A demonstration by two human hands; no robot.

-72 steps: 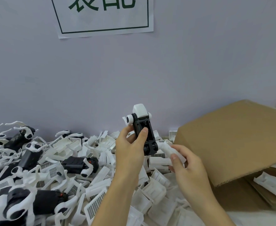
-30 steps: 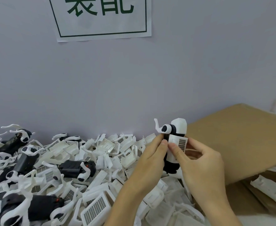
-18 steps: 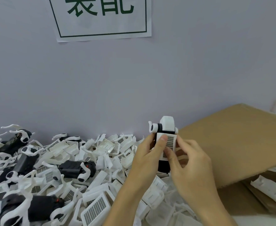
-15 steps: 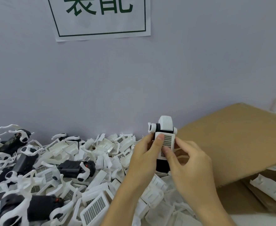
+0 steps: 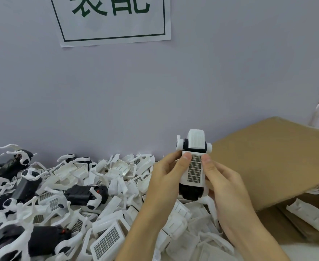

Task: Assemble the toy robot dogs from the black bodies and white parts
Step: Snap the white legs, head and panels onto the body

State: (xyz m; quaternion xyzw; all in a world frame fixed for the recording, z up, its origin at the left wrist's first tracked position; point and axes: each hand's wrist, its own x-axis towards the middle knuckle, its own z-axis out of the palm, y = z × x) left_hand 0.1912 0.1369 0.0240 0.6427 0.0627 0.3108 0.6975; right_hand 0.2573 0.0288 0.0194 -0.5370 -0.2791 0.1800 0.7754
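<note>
- Toy robot dog (image 5: pixel 192 162), held upright in front of the person above the heaped parts, has a white grille cover (image 5: pixel 194 169) lying along its black body.
- Left thumb (image 5: pixel 185 159) and right thumb (image 5: pixel 206 160) press the cover's upper corners; the other fingers curl round the body's sides and back.
- Judged step: seating the cover. Next likely calls for firm, even thumb pressure until it clicks flush.
- Left hand (image 5: pixel 167 176) and right hand (image 5: pixel 222 183) cup the toy from either side, wrists angled inward, forearms rising from below.
- Loose white parts (image 5: pixel 117 174) and black bodies (image 5: pixel 83 192) cover the counter; a cardboard box (image 5: pixel 268 159) sits to the right.
</note>
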